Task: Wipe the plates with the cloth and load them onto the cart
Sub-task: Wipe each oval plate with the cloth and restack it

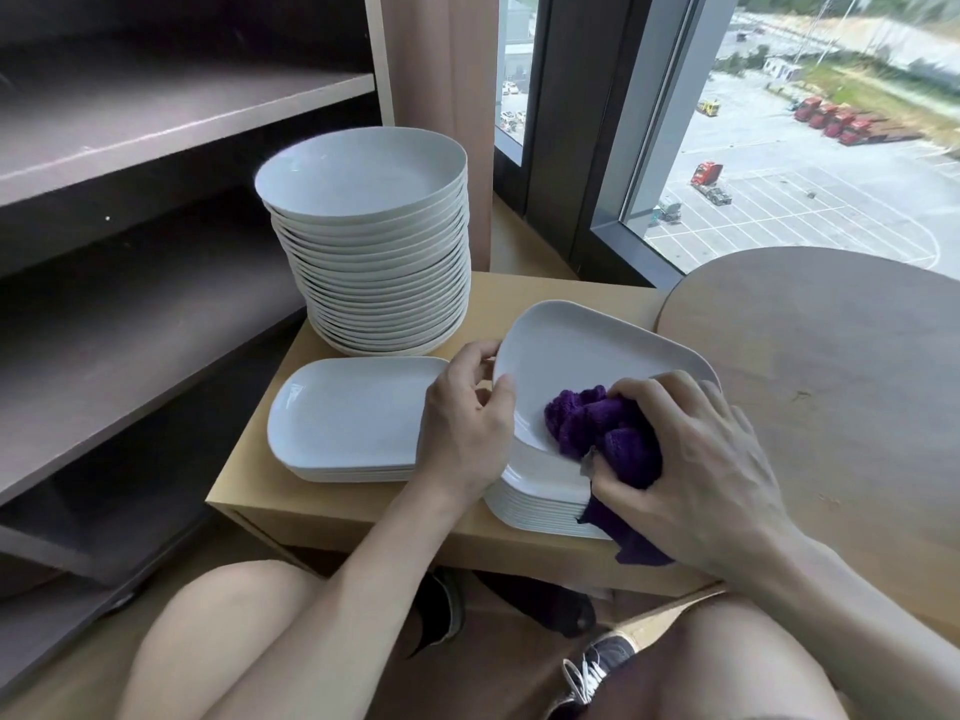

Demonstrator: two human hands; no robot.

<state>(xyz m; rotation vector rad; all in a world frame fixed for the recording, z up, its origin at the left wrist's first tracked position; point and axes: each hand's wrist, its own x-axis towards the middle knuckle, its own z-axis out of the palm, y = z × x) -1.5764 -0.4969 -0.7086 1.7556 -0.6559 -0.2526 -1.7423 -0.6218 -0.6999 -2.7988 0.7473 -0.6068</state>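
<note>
Right hand (696, 459) presses cloth (602, 433) on tilted plate (571, 350); left hand (465, 423) grips rim.

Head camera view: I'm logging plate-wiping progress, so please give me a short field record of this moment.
plate in work: white rounded-rectangular plate, tilted above the third stack
left hand: left hand grips the plate's left edge
right hand: right hand holds the purple fluffy cloth against the plate's face
other stacks: tall stack of white plates at the back; low stack of white plates front left
surface: light wooden low table
nearby: dark shelf unit, left
</note>
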